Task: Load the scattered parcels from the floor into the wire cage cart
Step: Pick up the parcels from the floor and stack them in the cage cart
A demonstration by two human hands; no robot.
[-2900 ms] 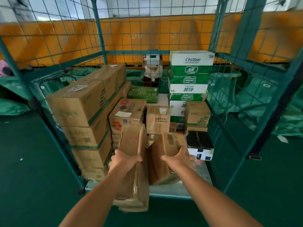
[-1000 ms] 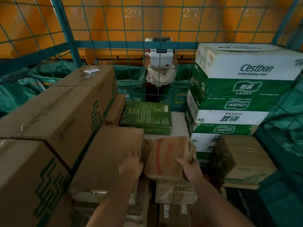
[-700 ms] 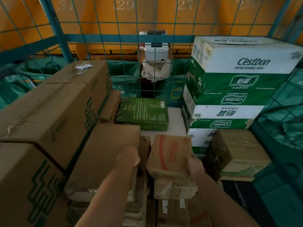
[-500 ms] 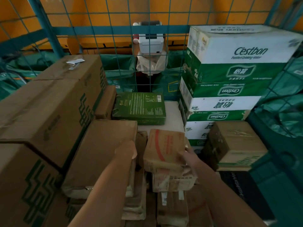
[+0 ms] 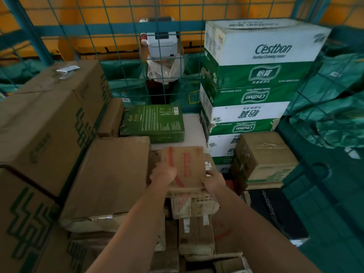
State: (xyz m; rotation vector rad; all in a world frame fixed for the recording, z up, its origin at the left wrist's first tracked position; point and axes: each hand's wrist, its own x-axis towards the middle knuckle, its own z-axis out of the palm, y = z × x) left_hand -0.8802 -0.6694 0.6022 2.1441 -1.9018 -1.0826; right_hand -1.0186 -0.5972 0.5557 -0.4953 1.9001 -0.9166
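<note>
The red-printed parcel (image 5: 185, 166) now has both hands on it. The left hand (image 5: 164, 173) has crossed over from the big carton (image 5: 112, 178); the right hand (image 5: 213, 181) still grips, fingers clamped on its near corners.

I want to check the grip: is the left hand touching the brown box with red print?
Touching. The head view shows the left hand resting on the brown box with red print.

Beyond the rear mesh: a white label printer (image 5: 162, 44) sits on a small stand, with a crumpled pale plastic bag (image 5: 165, 70) hanging just below it. Green woven sacks (image 5: 334, 107) lie heaped outside the mesh on the right, and more green sacks (image 5: 122, 75) lie behind the back panel, left of the stand. An orange wall (image 5: 122, 8) fills the background, with an orange ledge (image 5: 98, 50) low along it.
</note>
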